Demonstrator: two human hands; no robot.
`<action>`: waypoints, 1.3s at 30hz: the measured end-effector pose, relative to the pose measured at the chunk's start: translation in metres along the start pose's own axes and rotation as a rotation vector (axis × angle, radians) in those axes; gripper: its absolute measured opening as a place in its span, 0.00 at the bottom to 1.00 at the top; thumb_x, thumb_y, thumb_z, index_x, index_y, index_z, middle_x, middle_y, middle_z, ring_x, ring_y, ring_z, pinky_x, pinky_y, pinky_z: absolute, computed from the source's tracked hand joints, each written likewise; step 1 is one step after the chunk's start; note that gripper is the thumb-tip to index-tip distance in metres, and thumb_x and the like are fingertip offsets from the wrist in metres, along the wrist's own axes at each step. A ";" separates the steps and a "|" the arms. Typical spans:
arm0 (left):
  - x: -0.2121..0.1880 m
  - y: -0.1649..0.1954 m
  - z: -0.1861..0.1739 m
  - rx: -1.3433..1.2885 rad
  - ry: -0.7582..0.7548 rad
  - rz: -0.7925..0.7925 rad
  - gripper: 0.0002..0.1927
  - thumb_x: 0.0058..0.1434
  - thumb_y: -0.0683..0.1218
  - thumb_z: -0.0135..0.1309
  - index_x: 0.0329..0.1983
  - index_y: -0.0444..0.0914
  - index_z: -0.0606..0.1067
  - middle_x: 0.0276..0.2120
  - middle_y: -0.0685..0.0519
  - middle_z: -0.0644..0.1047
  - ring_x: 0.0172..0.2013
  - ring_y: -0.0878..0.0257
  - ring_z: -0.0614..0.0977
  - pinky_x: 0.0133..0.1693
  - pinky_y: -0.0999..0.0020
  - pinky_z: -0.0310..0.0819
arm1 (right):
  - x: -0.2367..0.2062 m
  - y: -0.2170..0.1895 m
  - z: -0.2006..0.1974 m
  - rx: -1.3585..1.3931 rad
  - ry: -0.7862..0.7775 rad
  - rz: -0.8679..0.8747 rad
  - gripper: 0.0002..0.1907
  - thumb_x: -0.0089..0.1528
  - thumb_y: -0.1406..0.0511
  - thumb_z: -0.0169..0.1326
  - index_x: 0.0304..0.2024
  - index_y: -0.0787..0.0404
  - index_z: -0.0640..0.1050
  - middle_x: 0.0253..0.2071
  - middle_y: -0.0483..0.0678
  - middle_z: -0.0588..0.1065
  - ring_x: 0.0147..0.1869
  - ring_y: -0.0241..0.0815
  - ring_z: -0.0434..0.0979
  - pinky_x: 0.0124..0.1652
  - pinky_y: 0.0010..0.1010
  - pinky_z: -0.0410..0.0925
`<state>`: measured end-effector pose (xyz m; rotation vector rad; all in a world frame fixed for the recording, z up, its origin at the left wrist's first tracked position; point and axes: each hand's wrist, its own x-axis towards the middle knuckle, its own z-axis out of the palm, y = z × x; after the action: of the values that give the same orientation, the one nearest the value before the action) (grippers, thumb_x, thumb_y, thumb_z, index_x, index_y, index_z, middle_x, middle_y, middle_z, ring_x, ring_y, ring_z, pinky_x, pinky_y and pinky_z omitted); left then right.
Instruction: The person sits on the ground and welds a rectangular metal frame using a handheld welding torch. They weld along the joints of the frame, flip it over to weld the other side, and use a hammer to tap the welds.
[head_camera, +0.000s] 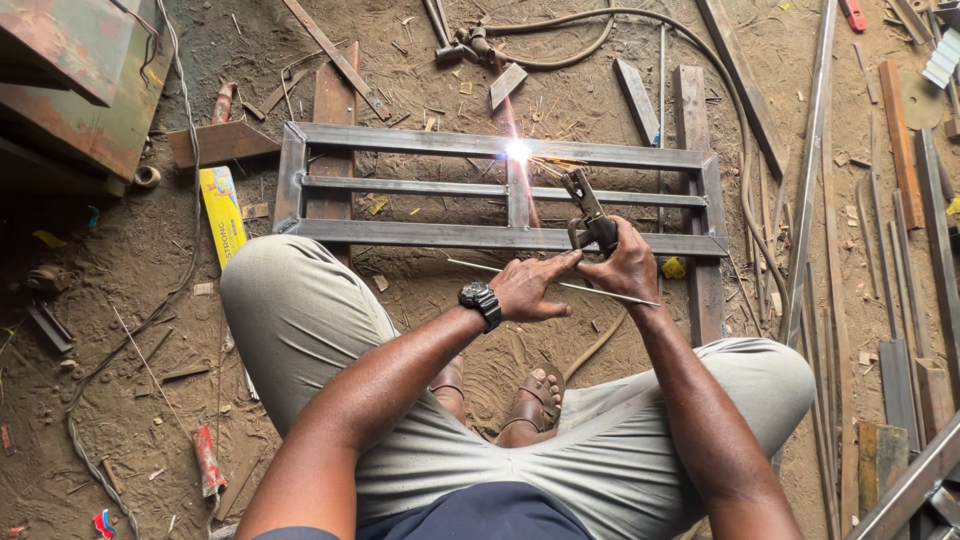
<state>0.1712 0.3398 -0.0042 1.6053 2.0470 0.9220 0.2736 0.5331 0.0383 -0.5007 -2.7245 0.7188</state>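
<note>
A grey steel frame (400, 232) of long rails and short uprights lies flat on the dirt floor before my knees. My right hand (628, 268) grips a welding electrode holder (588, 208) whose rod reaches a bright arc (518, 150) on the frame's far rail, with sparks beside it. My left hand (528, 286), wearing a black wristwatch (480, 297), rests its fingers against the right hand. A thin welding rod (480, 267) lies across under both hands; which hand holds it I cannot tell.
A yellow box (222, 212) lies left of the frame. Wooden planks (334, 100) sit under the frame. A rusty metal cabinet (70, 80) stands top left. Long steel bars and strips (810, 180) lie at right. A hose (560, 50) curls behind.
</note>
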 end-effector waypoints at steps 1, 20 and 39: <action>0.000 0.000 0.000 0.002 -0.003 -0.002 0.53 0.54 0.66 0.60 0.77 0.44 0.53 0.67 0.44 0.70 0.56 0.45 0.79 0.54 0.51 0.74 | 0.000 0.000 0.000 0.000 -0.001 0.000 0.38 0.48 0.55 0.74 0.55 0.63 0.74 0.47 0.52 0.79 0.50 0.47 0.82 0.49 0.38 0.76; -0.001 0.000 -0.005 -0.001 0.004 -0.029 0.49 0.54 0.67 0.59 0.73 0.41 0.59 0.63 0.41 0.71 0.56 0.45 0.78 0.51 0.50 0.73 | 0.002 0.000 0.001 -0.005 -0.013 0.024 0.36 0.48 0.54 0.74 0.52 0.62 0.75 0.45 0.51 0.79 0.49 0.46 0.82 0.47 0.38 0.76; 0.004 -0.026 -0.004 0.150 -0.542 -0.317 0.11 0.56 0.53 0.55 0.37 0.44 0.79 0.32 0.51 0.83 0.38 0.55 0.85 0.45 0.56 0.69 | 0.003 0.016 0.003 -0.119 0.077 -0.159 0.45 0.46 0.54 0.74 0.58 0.69 0.70 0.44 0.59 0.77 0.48 0.53 0.80 0.44 0.45 0.77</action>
<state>0.1488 0.3392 -0.0187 1.3503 1.9213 0.1931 0.2739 0.5461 0.0284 -0.3253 -2.7077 0.4886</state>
